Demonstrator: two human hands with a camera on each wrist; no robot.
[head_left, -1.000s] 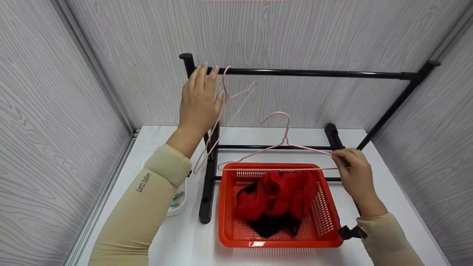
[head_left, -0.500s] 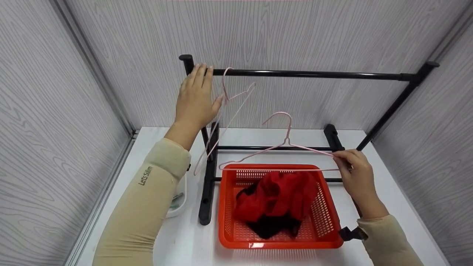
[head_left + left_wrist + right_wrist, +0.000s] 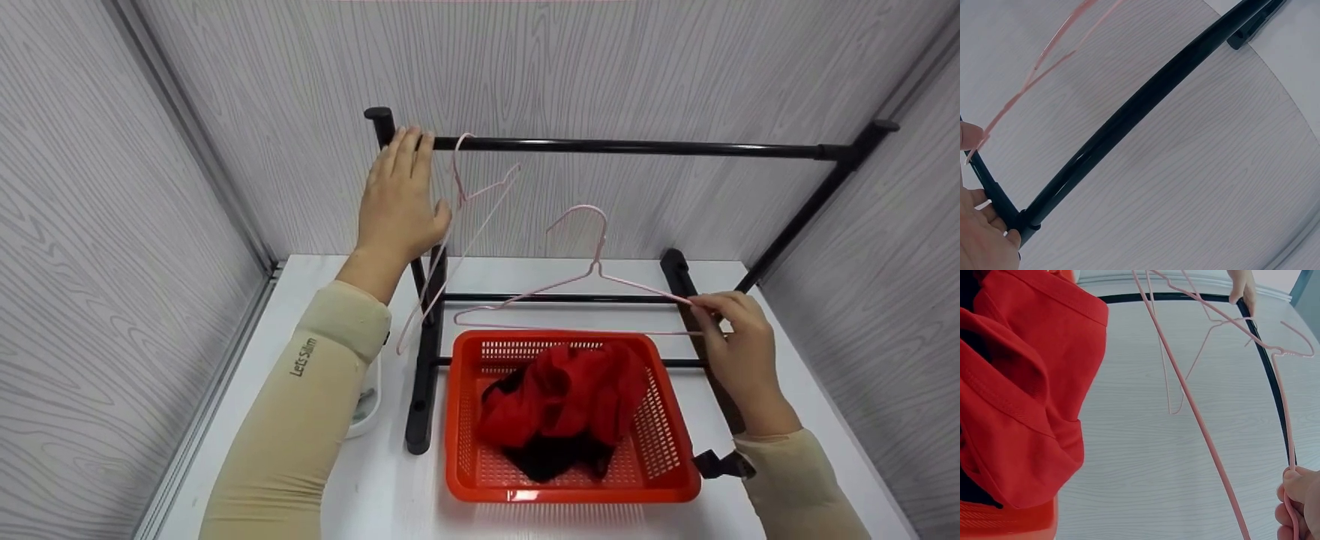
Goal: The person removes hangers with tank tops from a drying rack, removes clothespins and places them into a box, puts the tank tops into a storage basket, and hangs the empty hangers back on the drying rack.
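My right hand pinches the right corner of a pink wire clothes hanger, which is held upright above the far rim of the basket with its hook free. In the right wrist view, thumb and fingers close on the hanger's wire. My left hand lies with straight fingers over the left end of the black clothes rack's top bar. Close beside that hand, a second pink hanger hangs by its hook from the bar. Red and black clothing lies bunched in the red basket.
The rack's left foot stands left of the basket, and its lower crossbars run behind it. A white container is partly hidden behind the left sleeve. Grey wood-grain walls enclose the white tabletop.
My right hand has raised the pink hanger slightly and moved it a little right. My left hand has shifted slightly left along the bar. The hanging hanger stays in place.
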